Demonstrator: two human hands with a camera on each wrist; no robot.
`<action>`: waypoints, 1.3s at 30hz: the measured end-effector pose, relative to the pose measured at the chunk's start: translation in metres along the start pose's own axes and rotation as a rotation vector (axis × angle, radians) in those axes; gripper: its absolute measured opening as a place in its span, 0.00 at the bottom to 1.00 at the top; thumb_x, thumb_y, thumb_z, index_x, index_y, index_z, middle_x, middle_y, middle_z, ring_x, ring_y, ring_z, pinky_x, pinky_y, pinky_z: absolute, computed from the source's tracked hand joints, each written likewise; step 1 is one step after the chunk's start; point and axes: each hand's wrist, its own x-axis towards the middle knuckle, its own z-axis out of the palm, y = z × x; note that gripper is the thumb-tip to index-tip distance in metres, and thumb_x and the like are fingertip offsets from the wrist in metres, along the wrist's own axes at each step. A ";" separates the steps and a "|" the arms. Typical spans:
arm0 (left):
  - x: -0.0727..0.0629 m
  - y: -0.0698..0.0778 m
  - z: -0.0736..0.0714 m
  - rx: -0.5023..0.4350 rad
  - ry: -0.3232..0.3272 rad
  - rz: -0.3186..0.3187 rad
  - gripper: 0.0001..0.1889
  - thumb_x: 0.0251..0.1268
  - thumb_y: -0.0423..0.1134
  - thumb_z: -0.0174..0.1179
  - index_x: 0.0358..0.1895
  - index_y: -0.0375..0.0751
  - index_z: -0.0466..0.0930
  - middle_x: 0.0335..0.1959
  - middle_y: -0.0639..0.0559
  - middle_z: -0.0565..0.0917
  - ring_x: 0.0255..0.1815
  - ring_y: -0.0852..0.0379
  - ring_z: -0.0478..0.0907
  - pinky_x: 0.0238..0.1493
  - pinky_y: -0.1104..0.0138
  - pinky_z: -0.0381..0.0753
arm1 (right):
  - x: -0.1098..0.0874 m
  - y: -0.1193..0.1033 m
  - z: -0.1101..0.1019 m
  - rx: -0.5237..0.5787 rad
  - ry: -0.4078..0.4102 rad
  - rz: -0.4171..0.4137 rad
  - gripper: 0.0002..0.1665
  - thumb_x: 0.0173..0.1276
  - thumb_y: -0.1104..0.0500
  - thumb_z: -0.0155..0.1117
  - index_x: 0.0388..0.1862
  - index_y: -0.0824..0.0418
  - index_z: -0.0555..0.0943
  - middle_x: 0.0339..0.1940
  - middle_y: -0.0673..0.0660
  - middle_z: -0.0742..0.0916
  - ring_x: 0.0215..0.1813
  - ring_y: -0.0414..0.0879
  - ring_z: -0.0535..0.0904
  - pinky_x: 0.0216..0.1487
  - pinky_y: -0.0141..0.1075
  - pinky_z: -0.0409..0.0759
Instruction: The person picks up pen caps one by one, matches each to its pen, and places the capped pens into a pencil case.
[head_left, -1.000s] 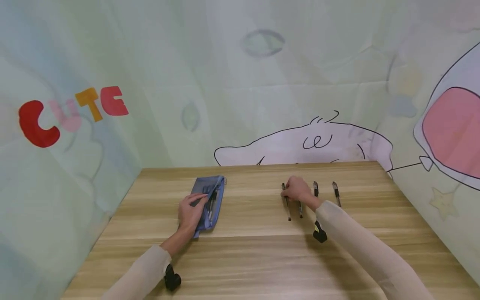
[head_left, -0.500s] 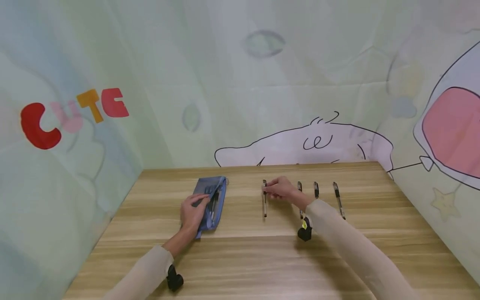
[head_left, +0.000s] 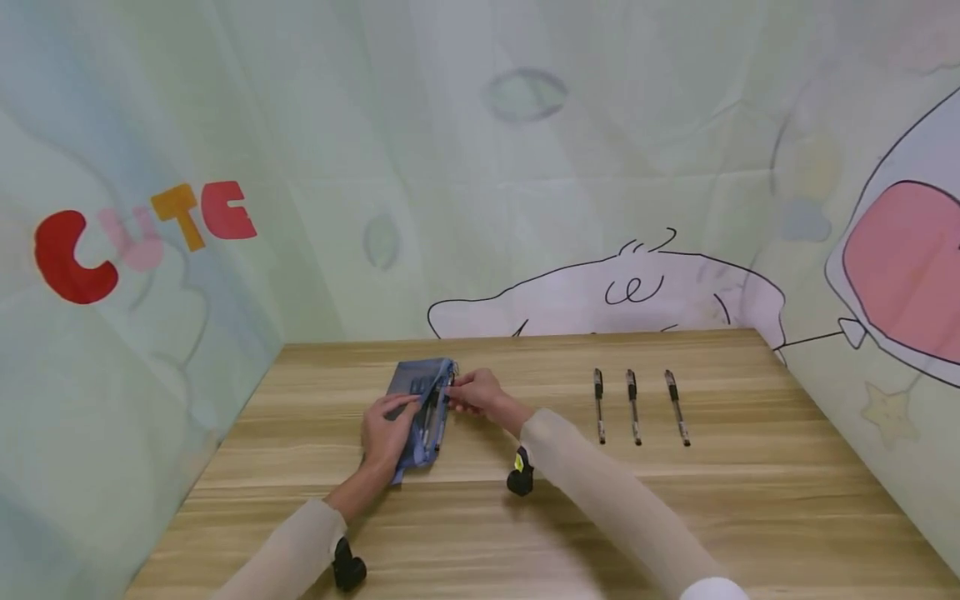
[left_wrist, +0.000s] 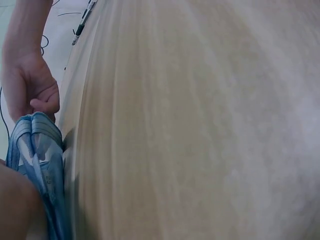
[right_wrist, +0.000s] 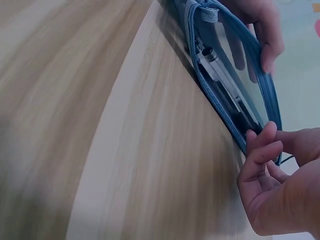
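Note:
On the left part of the table lies a blue zippered pencil case point(head_left: 408, 379) with a see-through side. The left hand point(head_left: 386, 429) holds the near flap of its mouth, thumb and fingers on the edge, and the mouth gapes. At the far end of that mouth, the right hand point(head_left: 480, 392) pinches a black-capped pen point(head_left: 440, 433). In the right wrist view, pens point(right_wrist: 227, 85) lie lengthwise inside the blue case point(right_wrist: 267, 97), and the right hand's fingertips point(right_wrist: 270, 131) are at the opening. Which of those pens is the pinched one is partly hidden.
Three black-capped clear pens point(head_left: 599, 404) lie in a row on the right of the wooden table point(head_left: 525, 533). A printed cloth backdrop point(head_left: 337, 167) stands behind and beside the table.
The right hand has picked up the leftmost pen of the row and carried it left into the mouth of the pencil case. The left hand stays on the case.

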 end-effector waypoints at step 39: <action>-0.003 0.000 0.000 0.001 0.026 0.019 0.08 0.59 0.34 0.70 0.41 0.37 0.92 0.49 0.39 0.89 0.59 0.40 0.83 0.69 0.50 0.75 | -0.032 0.000 -0.023 -0.195 0.007 -0.102 0.20 0.70 0.64 0.66 0.56 0.74 0.81 0.35 0.64 0.92 0.17 0.35 0.77 0.18 0.24 0.70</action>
